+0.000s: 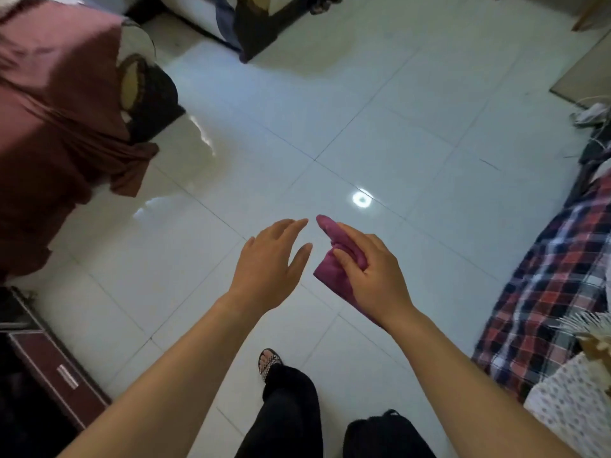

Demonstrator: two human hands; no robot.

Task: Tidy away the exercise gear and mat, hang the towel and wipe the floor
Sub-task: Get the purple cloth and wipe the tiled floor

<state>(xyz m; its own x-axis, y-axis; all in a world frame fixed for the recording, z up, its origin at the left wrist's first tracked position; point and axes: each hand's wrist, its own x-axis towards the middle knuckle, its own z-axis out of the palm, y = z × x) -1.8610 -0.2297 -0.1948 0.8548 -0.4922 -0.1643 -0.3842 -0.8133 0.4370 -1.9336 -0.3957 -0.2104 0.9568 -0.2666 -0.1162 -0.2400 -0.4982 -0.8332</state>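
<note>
My right hand [370, 272] holds a folded purple cloth [334, 276] above the white tiled floor [396, 143], fingers and thumb curled round it. One end of the cloth sticks out past my fingertips. My left hand [267, 262] hovers just left of it with fingers spread and relaxed, touching nothing. Both arms reach forward over my legs in black trousers.
A sofa draped in a maroon cloth [56, 104] fills the left. Another sofa [231, 18] stands at the back. A plaid blanket [545, 292] lies on the right, a dark low cabinet [49, 368] at lower left. Cables and a power strip [591, 115] lie at the right edge.
</note>
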